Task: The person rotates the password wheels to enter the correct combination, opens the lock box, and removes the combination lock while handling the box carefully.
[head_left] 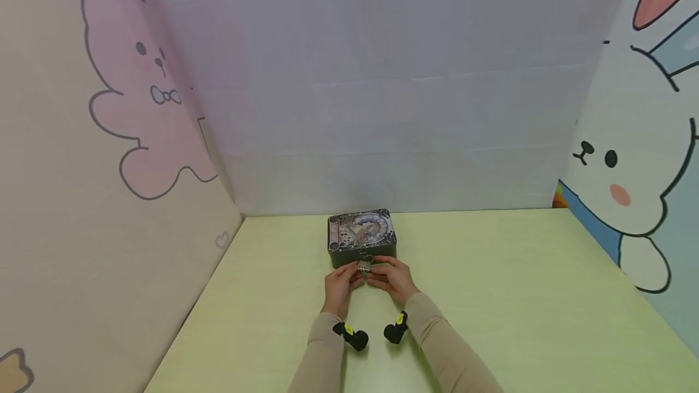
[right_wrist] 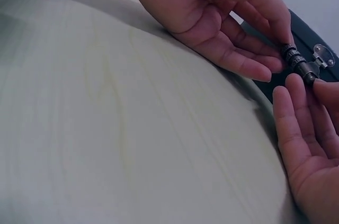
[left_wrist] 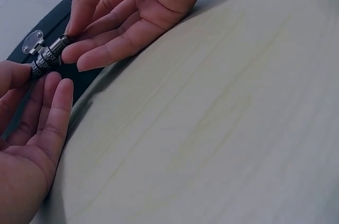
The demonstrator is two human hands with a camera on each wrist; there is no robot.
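A metal combination padlock with lettered dials hangs at the front clasp of a dark tin box with a printed lid. My left hand pinches one end of the padlock from the left. From the other side, my right hand pinches the opposite end. In the right wrist view the padlock lies between both hands' fingertips, beside the silver clasp plate. Fingers partly cover the padlock's ends.
The box stands on a pale yellow-green table, near the white back wall. Side panels with cartoon rabbits rise at left and right. A small black camera sits on the left wrist, another on the right.
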